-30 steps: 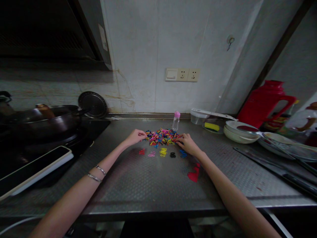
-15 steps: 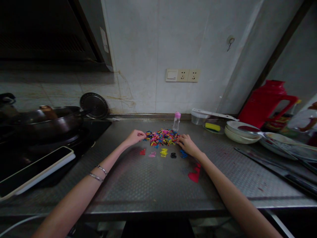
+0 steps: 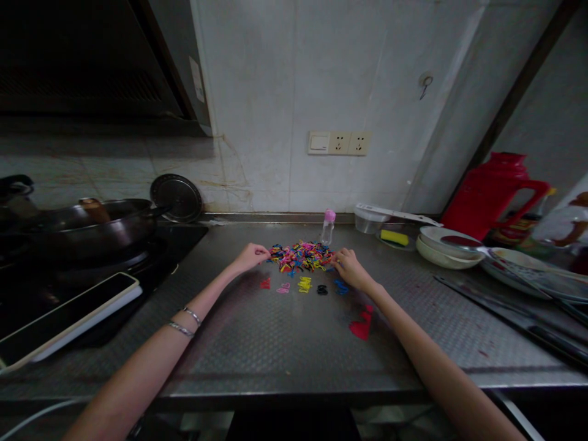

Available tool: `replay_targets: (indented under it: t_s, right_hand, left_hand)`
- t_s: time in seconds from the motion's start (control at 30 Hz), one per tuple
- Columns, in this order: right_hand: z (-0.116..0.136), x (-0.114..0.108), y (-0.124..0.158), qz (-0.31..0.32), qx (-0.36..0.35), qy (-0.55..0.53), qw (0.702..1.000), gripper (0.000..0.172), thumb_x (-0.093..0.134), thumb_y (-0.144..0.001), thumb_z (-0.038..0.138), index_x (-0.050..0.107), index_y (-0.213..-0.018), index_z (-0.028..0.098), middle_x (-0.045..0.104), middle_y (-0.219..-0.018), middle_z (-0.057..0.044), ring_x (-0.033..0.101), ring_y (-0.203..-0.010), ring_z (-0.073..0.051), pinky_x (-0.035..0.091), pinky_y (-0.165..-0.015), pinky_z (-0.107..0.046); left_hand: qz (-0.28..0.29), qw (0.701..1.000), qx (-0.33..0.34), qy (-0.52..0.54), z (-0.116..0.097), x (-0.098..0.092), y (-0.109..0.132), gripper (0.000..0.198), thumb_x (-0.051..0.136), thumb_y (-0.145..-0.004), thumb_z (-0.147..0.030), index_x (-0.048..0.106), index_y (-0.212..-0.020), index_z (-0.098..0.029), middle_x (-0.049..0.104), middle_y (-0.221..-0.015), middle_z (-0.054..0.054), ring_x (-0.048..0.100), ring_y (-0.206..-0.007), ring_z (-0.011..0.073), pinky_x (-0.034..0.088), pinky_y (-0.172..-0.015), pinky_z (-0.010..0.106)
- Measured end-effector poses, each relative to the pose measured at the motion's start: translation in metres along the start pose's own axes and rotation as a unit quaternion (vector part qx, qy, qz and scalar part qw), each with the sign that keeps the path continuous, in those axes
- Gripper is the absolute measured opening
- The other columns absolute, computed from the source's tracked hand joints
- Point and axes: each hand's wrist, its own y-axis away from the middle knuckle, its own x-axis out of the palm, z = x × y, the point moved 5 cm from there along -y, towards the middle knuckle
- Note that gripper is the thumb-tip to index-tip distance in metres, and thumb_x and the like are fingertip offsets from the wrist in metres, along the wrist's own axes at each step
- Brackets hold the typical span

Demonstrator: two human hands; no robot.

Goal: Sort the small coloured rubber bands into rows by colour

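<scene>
A heap of small multicoloured rubber bands [image 3: 301,256] lies on the metal counter. My left hand [image 3: 250,256] is at its left edge, thumb and fingers pinched together; anything between them is too small to make out. At the right edge my right hand [image 3: 350,267] has its fingers curled together at the bands, and what they grip is hidden. In front of the heap, small separate groups form a row: red bands [image 3: 265,283], pink bands [image 3: 283,288], yellow bands [image 3: 304,284], black bands [image 3: 322,290] and blue bands [image 3: 340,286], the blue ones just below my right hand.
Behind the heap stands a small clear bottle [image 3: 327,228] with a pink cap. A red cut-out piece [image 3: 361,324] lies near my right forearm. To the right are a yellow sponge [image 3: 394,237], bowls [image 3: 448,258] and a red thermos [image 3: 487,196]; a pan [image 3: 96,229] and phone [image 3: 68,318] are left.
Both hands stay at the two ends of the heap with only slight finger movement. The view has shifted a little; the groups in the row look the same.
</scene>
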Motion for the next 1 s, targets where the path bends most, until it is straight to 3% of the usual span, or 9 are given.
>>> replay_targets:
  t_s: [0.1, 0.23, 0.43, 0.6, 0.77, 1.0]
  right_hand:
    - [0.015, -0.004, -0.009, 0.01, -0.011, -0.016, 1.0, 0.017, 0.043, -0.083, 0.024, 0.058, -0.081, 0.016, 0.052, -0.089, -0.009, 0.044, -0.086, -0.02, 0.037, -0.078, -0.034]
    - [0.055, -0.002, -0.025, 0.021, -0.036, -0.034, 0.999, 0.016, 0.045, -0.082, 0.021, 0.059, -0.078, 0.016, 0.053, -0.089, -0.008, 0.044, -0.086, -0.019, 0.036, -0.079, -0.031]
    - [0.127, 0.029, -0.046, 0.067, -0.11, -0.046, 0.991, 0.016, 0.046, -0.081, 0.016, 0.06, -0.074, 0.013, 0.054, -0.085, -0.008, 0.045, -0.09, -0.019, 0.032, -0.085, -0.033]
    - [0.166, 0.053, -0.054, 0.099, -0.143, -0.067, 0.983, 0.015, 0.049, -0.076, 0.011, 0.064, -0.075, 0.014, 0.055, -0.087, -0.009, 0.045, -0.093, -0.019, 0.028, -0.09, -0.036]
    - [0.174, 0.063, -0.056, 0.13, -0.138, -0.093, 0.978, 0.011, 0.056, -0.072, 0.015, 0.067, -0.075, 0.015, 0.055, -0.092, -0.009, 0.046, -0.093, -0.02, 0.033, -0.083, -0.031]
    - [0.15, 0.039, -0.057, 0.064, -0.137, -0.115, 0.982, 0.014, 0.053, -0.075, 0.02, 0.067, -0.077, 0.019, 0.059, -0.084, -0.005, 0.049, -0.092, -0.018, 0.033, -0.085, -0.031]
  left_hand:
    - [-0.008, 1.0, 0.0, -0.001, 0.005, -0.001, -0.002, 0.027, 0.053, -0.067, -0.031, 0.066, -0.076, -0.008, 0.06, -0.056, 0.003, 0.047, -0.049, 0.0093, 0.033, -0.048, 0.02]
    - [-0.017, 1.0, -0.009, -0.008, 0.011, -0.003, -0.003, 0.028, 0.053, -0.068, -0.031, 0.067, -0.077, -0.008, 0.06, -0.056, 0.003, 0.046, -0.048, 0.0093, 0.032, -0.046, 0.02]
    - [-0.023, 1.0, -0.007, -0.007, 0.012, -0.004, -0.002, 0.027, 0.052, -0.068, -0.029, 0.067, -0.076, -0.007, 0.058, -0.054, 0.002, 0.044, -0.047, 0.0086, 0.031, -0.046, 0.019]
    - [-0.029, 1.0, -0.01, 0.0, 0.017, -0.006, -0.003, 0.025, 0.053, -0.066, -0.027, 0.066, -0.075, -0.007, 0.059, -0.056, 0.002, 0.046, -0.049, 0.0091, 0.032, -0.047, 0.019]
    - [-0.029, 0.999, -0.022, -0.005, 0.025, -0.005, -0.005, 0.026, 0.052, -0.067, -0.028, 0.067, -0.077, -0.008, 0.058, -0.053, 0.002, 0.046, -0.047, 0.0097, 0.033, -0.047, 0.02]
    - [-0.008, 0.995, -0.014, -0.095, 0.025, -0.002, -0.002, 0.029, 0.054, -0.067, -0.027, 0.067, -0.085, -0.01, 0.054, -0.052, -0.001, 0.043, -0.046, 0.0089, 0.03, -0.047, 0.019]
